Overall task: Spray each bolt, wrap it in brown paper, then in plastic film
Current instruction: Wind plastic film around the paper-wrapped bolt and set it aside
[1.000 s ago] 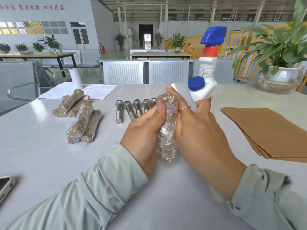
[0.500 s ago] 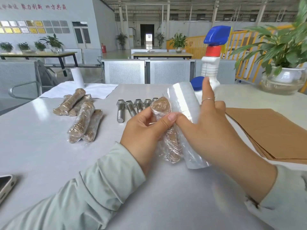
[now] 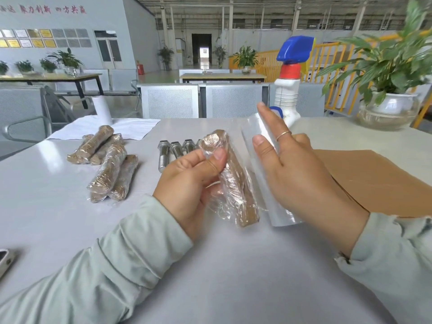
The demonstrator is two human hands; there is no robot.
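Note:
My left hand [image 3: 187,181] grips a bolt wrapped in brown paper [image 3: 236,183], tilted and partly covered in loose plastic film. My right hand [image 3: 304,178] holds the plastic film roll [image 3: 280,213] just right of the bolt, thumb on its front and one finger straight up along it. A sheet of film stretches from the roll to the bolt. Bare steel bolts [image 3: 175,148] lie in a row behind my left hand. Several finished wrapped bolts [image 3: 109,164] are piled at the left. The spray bottle [image 3: 288,90] stands behind the roll.
A stack of brown paper sheets [image 3: 374,178] lies at the right. A potted plant in a glass bowl [image 3: 390,106] stands at the far right. A white sheet [image 3: 131,128] with a white roll [image 3: 101,108] lies at the back left. A phone [image 3: 4,260] sits at the left edge.
My right hand has pulled the film roll away to the right, leaving a gap between roll and bolt. The bolt has tilted in my left hand.

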